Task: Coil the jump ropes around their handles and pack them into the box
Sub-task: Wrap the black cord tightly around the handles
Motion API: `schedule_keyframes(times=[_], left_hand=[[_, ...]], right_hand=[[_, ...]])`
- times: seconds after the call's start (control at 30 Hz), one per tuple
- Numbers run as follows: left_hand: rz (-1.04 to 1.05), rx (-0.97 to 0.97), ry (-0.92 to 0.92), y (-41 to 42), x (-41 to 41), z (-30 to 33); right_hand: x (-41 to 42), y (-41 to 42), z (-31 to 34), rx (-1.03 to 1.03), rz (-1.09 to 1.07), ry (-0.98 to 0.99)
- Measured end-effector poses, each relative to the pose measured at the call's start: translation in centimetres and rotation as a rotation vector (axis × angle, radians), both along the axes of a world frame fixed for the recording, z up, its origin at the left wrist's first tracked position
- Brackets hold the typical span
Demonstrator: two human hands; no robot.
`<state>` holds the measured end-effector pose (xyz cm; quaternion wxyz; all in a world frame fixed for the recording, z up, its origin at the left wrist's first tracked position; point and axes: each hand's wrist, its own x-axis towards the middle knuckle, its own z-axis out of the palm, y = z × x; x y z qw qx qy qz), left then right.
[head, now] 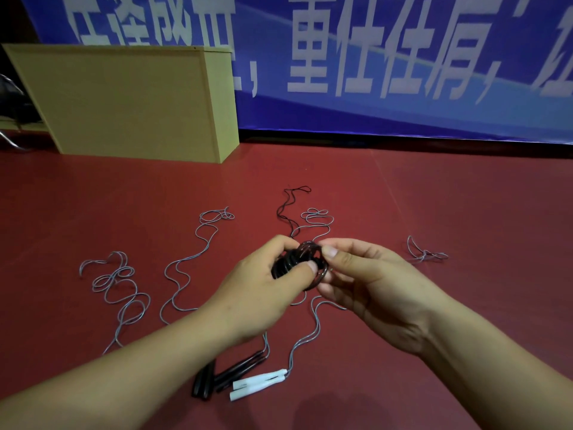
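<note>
My left hand (263, 293) grips black handles wrapped in a coil of black jump rope (291, 262) above the red floor. My right hand (366, 280) pinches the coil's loops from the right side. A loose tail of the black rope (286, 209) trails away across the floor beyond my hands. Below my arms lie two white handles (259, 384) and two pairs of black handles (217, 378), with thin grey ropes (183, 274) snaking out from them over the floor. The tan wooden box (130, 100) stands at the back left.
A blue banner with white characters (403, 57) hangs along the wall behind. A short tangled grey rope end (424, 252) lies to the right. Dark cables and objects (12, 103) sit at the far left edge beside the box.
</note>
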<state>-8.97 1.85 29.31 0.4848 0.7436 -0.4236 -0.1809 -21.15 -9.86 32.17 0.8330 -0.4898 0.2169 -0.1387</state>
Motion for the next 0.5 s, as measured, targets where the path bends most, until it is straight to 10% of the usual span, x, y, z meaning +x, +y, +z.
schedule_keyframes(times=[0.5], left_hand=[[0.035, 0.040, -0.104, -0.01, 0.21, -0.14]], right_hand=[[0.50, -0.24, -0.81, 0.014, 0.066, 0.033]])
